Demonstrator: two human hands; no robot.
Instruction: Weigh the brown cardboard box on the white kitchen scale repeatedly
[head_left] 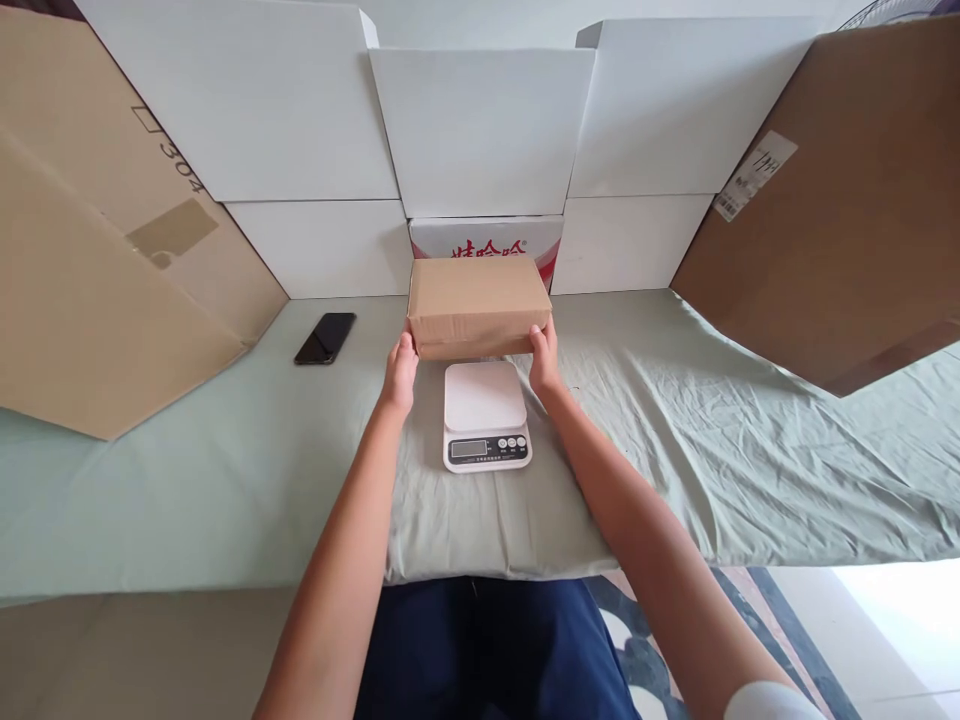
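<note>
Between my two hands is a closed brown cardboard box (480,290), gripped at its left and right ends. My left hand (401,372) is closed on the left end, with the thumb at the near corner. On the opposite end my right hand (544,358) has its thumb on the front face and its other fingers mostly hidden behind the side. Just in front of the box, on the cloth, lies a white digital kitchen scale (486,398) with nothing on its platform. Its small display looks blank.
A black phone (325,338) lies on the green cloth (225,450) to the left. White boxes (484,130) and a box with red lettering (551,235) line the back. Large cardboard panels stand at the left (90,250) and right (855,220).
</note>
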